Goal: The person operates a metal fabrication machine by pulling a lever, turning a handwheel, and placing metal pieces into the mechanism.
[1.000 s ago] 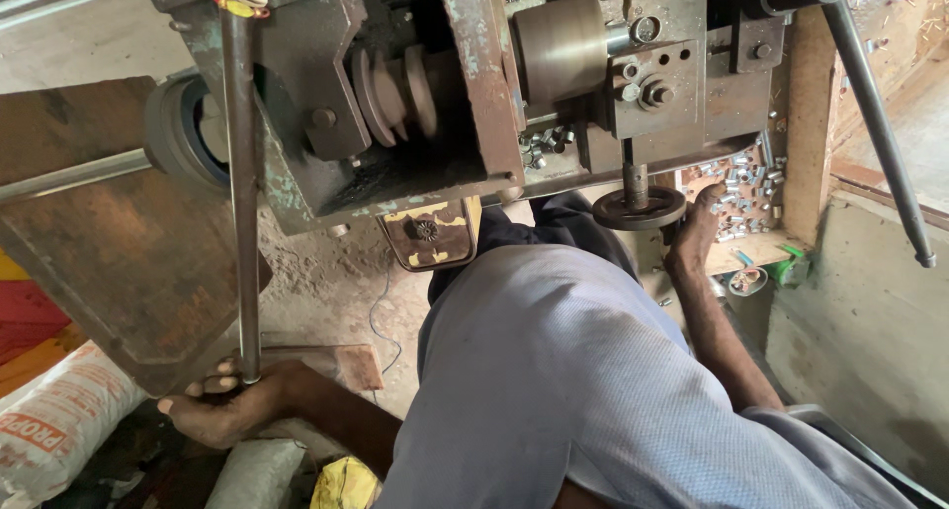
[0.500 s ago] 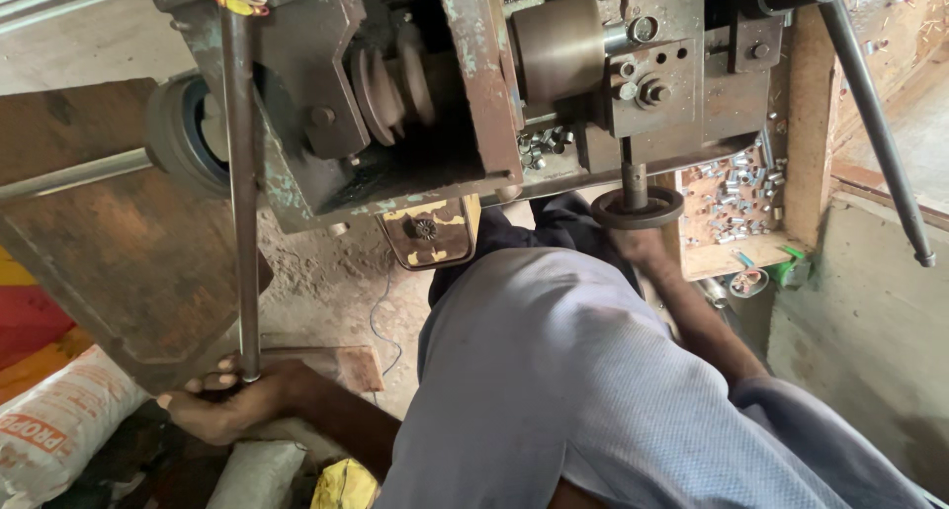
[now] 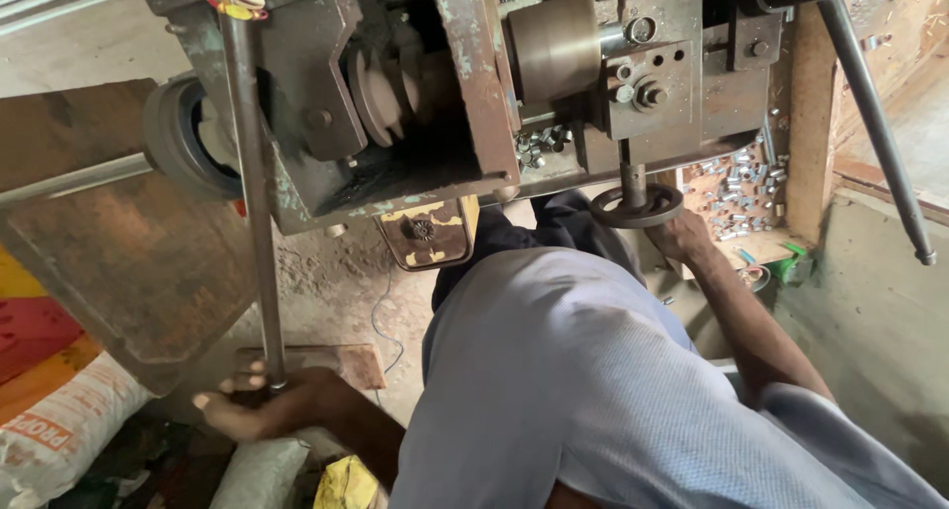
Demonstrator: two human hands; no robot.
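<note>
Head view, looking down over the person's light blue shirt (image 3: pixel 593 390) at a worn metal machine (image 3: pixel 474 94). The left hand (image 3: pixel 267 405) is curled about the lower end of a long vertical steel lever (image 3: pixel 255 203), fingers (image 3: pixel 232 385) wrapped closed round the rod just above a rusty foot plate (image 3: pixel 326 361); the lever rises to the machine's top left corner. The right hand (image 3: pixel 682 237) reaches up to a small round handwheel (image 3: pixel 638 205) hanging on a short shaft beneath the machine head; the fingers touch its rim from below, though how tightly they close cannot be told. Behind the handwheel, a wooden tray (image 3: pixel 791 173) holds small bright metal parts (image 3: pixel 736 188). A second long lever (image 3: pixel 875 124) slants down at the right. A printed sack (image 3: pixel 59 430) lies at lower left, near the left hand.
</note>
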